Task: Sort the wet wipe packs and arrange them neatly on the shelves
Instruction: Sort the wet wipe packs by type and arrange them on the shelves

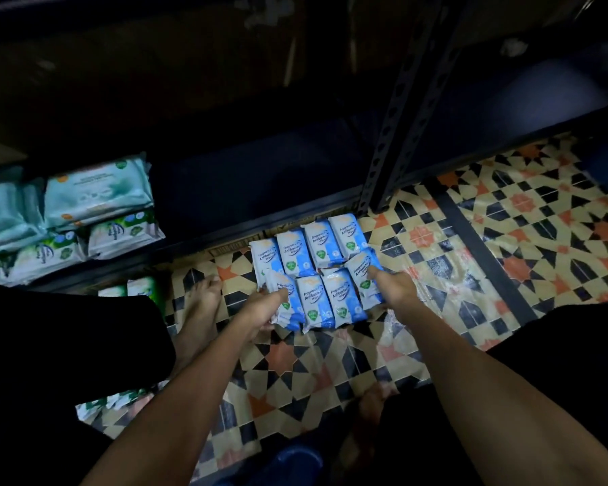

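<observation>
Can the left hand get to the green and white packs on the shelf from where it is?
Probably yes. The left hand grips a blue pack now, so it must let go first. The green and white packs lie at the open shelf front, with nothing between.

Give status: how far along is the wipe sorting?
Partway. Done: teal and green packs stacked on the shelf. In hand: left hand and right hand grip the ends of the blue packs grouped on the floor. Left: shelving these, plus green packs by the knee.
</observation>
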